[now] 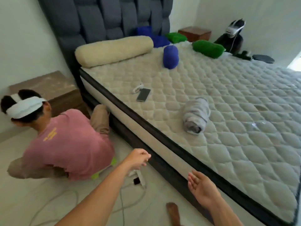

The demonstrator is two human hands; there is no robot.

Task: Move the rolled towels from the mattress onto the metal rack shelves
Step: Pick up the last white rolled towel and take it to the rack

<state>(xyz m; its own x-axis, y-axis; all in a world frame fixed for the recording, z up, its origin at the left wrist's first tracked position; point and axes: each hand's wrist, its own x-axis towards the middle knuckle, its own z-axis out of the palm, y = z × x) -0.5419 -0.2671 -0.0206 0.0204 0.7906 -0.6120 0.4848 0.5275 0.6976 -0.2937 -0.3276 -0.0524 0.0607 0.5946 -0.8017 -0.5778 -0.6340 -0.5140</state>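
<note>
A grey rolled towel [196,116] lies on the quilted mattress [244,128], nearest to me. Further back sit a blue rolled towel [170,57], two green rolls [208,48] [175,37] and more blue rolls [154,37] by the headboard. My left hand [138,159] hangs over the floor beside the bed edge, fingers loosely curled, holding nothing. My right hand [201,187] is open, palm turned inward, just off the mattress side. Both hands are apart from the towels. No metal rack is in view.
A person in a pink shirt [68,144] crouches on the floor at left, by a wooden nightstand [48,88]. A phone [143,94] and a small white device [137,88] lie on the mattress, and a cream bolster [114,50] sits at its head. Cables [133,181] cross the floor.
</note>
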